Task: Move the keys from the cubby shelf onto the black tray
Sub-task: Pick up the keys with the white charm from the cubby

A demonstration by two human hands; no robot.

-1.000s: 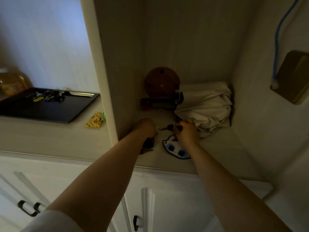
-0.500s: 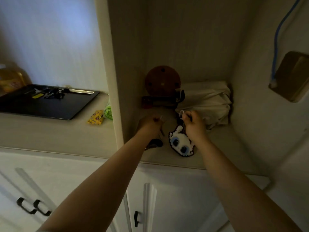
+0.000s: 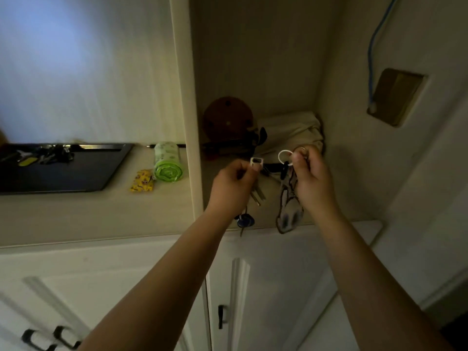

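Observation:
My left hand (image 3: 231,190) is closed on a bunch of keys (image 3: 256,193) with a blue tag (image 3: 245,221) hanging below, lifted above the cubby shelf floor (image 3: 326,209). My right hand (image 3: 312,182) grips a key ring (image 3: 285,157) from which a white cartoon-animal keychain (image 3: 287,211) dangles. The black tray (image 3: 83,171) sits on the counter at the left with several keys (image 3: 45,155) lying at its far end.
A green roll of bags (image 3: 167,162) and a yellow packet (image 3: 142,184) lie on the counter between tray and cubby. Inside the cubby stand a round brown wooden piece (image 3: 228,117) and a beige cloth bag (image 3: 291,133). White cabinet doors (image 3: 266,287) are below.
Both hands have lifted the two sets of keys off the shelf floor and drawn them toward me. The view has shifted left, showing the green roll.

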